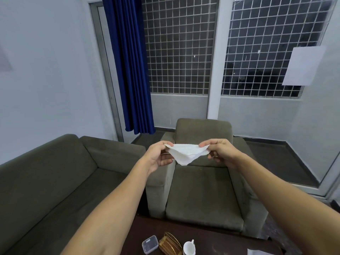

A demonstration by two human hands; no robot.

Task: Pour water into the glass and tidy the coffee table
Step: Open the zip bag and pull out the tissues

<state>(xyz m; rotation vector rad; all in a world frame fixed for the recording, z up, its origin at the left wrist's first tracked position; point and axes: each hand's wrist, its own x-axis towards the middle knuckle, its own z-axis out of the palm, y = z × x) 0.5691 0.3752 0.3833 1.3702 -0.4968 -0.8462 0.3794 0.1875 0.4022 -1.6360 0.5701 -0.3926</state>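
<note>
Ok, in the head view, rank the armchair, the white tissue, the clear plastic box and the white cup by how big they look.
Armchair
White tissue
Then clear plastic box and white cup, too alike to rank, the cup cut off by the frame

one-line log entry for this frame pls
left hand: pinches tissue corner | right hand: pinches opposite corner | tissue: stretched between hands, in air | coffee table: clear box, gold holder, white cup
</note>
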